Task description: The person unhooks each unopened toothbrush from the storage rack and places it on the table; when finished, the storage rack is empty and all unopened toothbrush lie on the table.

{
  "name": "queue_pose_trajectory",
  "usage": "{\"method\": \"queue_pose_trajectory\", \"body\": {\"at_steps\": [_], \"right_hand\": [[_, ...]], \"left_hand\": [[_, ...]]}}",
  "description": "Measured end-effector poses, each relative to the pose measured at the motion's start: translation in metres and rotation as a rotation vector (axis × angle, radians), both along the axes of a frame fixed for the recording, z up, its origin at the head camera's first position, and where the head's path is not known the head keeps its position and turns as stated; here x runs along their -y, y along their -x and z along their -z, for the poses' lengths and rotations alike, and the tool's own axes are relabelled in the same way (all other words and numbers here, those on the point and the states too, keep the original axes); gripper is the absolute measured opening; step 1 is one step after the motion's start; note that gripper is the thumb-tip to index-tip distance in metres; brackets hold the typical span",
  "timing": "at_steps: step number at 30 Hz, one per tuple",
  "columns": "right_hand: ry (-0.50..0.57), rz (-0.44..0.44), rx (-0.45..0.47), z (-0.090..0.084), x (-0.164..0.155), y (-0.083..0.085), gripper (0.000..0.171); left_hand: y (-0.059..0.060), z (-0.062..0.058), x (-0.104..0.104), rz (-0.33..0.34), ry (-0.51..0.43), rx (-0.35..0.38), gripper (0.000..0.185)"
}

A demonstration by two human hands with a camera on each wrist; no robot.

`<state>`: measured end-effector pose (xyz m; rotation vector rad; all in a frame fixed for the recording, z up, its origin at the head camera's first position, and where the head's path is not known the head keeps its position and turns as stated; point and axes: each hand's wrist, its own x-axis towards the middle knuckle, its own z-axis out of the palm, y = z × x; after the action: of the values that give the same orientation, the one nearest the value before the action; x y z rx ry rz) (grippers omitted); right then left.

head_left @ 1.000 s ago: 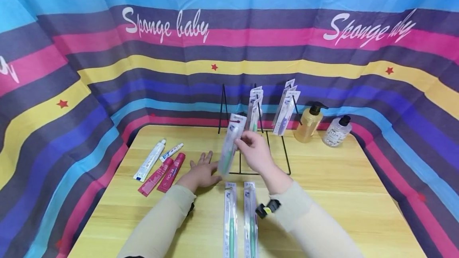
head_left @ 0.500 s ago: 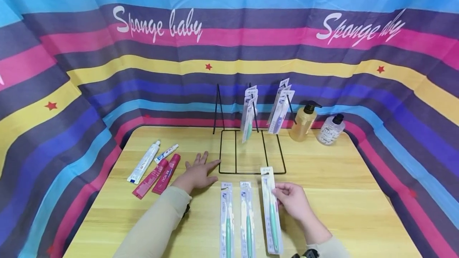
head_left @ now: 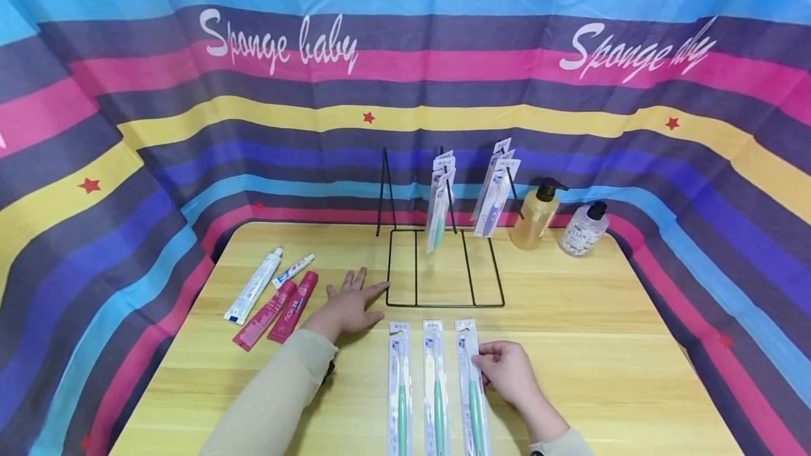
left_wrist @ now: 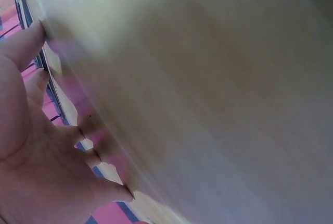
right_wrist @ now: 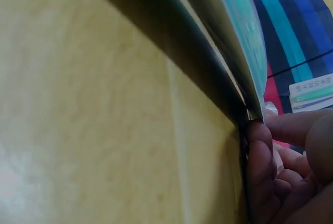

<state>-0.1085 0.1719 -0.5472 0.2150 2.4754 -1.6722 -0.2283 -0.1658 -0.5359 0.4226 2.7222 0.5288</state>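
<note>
Wooden tabletop (head_left: pixel 602 343): carries all items.
Right hand (head_left: pixel 507 371): fingers curled, pinching third toothbrush pack (head_left: pixel 472 385), flat beside two others.
Left hand (head_left: pixel 348 305): flat, fingers spread, near wire rack (head_left: pixel 443 266).

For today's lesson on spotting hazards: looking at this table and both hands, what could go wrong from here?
1. The right hand pinches the third toothbrush pack close beside the second pack; a nudge could knock the row askew.
2. The left hand lies flat by the wire rack; bumping it might shake the hanging packs loose.
</note>
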Motion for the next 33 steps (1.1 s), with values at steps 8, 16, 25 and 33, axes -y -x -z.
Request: {"method": "queue_pose_trajectory", "body": {"at_steps": [8,16,25,33], "right_hand": [[-0.131,-0.006,-0.039,-0.003,-0.009,0.002,0.030],[0.005,0.082,-0.304,-0.041,-0.010,0.042,0.018],[0.066,0.027,-0.550,-0.116,0.036,0.137,0.037],[0.073,0.038,-0.560,-0.139,0.057,0.183,0.039]], "left_hand": [[0.000,0.001,-0.002,0.005,-0.001,0.006,0.069],[0.000,-0.001,-0.002,0.000,0.003,0.004,0.069],[-0.001,-0.002,0.000,-0.007,-0.022,0.010,0.068],[-0.003,-0.005,-0.001,-0.013,-0.026,-0.003,0.068]]}}
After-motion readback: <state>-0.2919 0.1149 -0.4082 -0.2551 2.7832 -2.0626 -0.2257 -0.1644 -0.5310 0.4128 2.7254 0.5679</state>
